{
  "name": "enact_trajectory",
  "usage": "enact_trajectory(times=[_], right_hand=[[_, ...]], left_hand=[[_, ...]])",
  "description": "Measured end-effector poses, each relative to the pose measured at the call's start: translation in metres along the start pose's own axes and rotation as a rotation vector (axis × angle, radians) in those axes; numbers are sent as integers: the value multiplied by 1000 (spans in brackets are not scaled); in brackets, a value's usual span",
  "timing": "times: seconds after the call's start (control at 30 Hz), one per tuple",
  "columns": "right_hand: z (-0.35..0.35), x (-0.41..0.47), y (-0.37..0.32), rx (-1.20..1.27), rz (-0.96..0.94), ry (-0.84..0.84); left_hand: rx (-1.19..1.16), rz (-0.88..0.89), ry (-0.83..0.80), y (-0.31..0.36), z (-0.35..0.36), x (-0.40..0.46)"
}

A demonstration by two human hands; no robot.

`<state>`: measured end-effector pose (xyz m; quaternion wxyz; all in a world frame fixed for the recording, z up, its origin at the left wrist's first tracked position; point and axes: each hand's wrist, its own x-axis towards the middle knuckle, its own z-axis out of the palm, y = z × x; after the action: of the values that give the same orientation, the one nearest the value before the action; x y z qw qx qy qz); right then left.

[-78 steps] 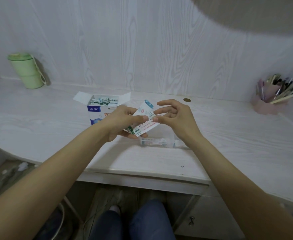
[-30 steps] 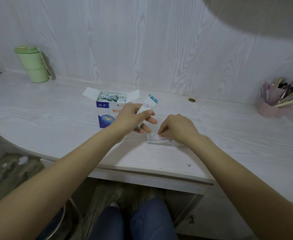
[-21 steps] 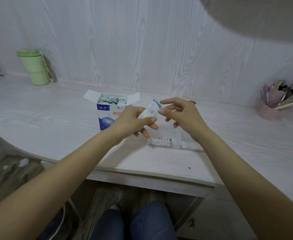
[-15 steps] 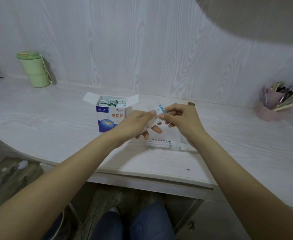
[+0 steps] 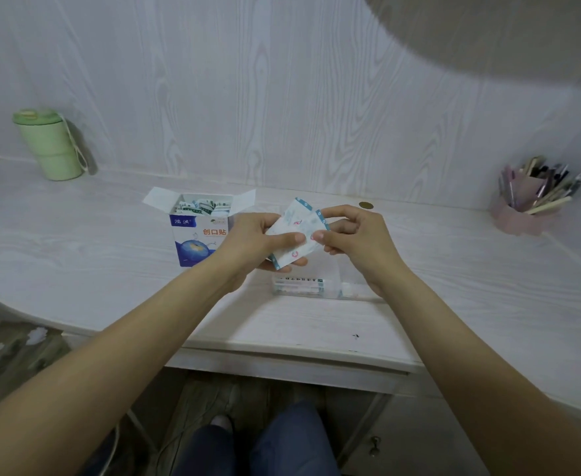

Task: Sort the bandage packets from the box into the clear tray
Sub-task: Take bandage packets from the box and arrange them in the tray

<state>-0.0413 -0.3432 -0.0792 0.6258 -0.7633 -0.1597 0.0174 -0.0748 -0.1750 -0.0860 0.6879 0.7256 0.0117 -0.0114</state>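
A: What are the hands doing?

B: The left hand (image 5: 254,240) holds a small fan of bandage packets (image 5: 295,233), thumb laid across the top and fingers curled beneath. The right hand (image 5: 354,235) pinches the right edge of the same packets between thumb and forefinger, its other fingers curled behind. Both hands are raised off the desk (image 5: 76,262).

A: Where is that relative to the clear tray?

B: Just above and behind it. The clear tray (image 5: 311,286) lies flat on the desk under the hands, towards the person. Through its front wall I can see packets lying flat inside; how many, I cannot tell.

A: And the box?

B: The box (image 5: 198,235) stands upright on the desk to the left of the tray, behind the left wrist. Its top flaps are folded open and more packets stand packed inside.

A: Anything else around the tray?

B: A green lidded cup (image 5: 50,146) stands far to the left of it, against the wall. A pink pen holder (image 5: 525,207) full of pens sits far to the right. A small brass-coloured disc (image 5: 365,205) is set in the desk behind the tray, near the wall. Blue trouser legs (image 5: 258,448) show below the desk edge.
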Motion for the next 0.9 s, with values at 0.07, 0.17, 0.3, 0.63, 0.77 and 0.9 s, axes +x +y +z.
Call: enact_trajectory(times=[0.07, 0.17, 0.3, 0.63, 0.77, 0.9], right_hand=[[-6, 0, 0, -4, 9, 12], [-14, -2, 2, -15, 20, 15], [-18, -5, 1, -95, -11, 49], [-29, -5, 9, -88, -14, 80], [-29, -5, 10, -56, -9, 92], [-32, -4, 15, -69, 38, 137]], left_hand=[[-14, -9, -32, -1, 3, 2], [-35, -20, -45, -1, 7, 6], [-52, -39, -31, -1, 11, 10], [-103, -40, -23, -2, 12, 12], [-79, -5, 28, -2, 11, 14], [-94, 64, 87, -3, 12, 14]])
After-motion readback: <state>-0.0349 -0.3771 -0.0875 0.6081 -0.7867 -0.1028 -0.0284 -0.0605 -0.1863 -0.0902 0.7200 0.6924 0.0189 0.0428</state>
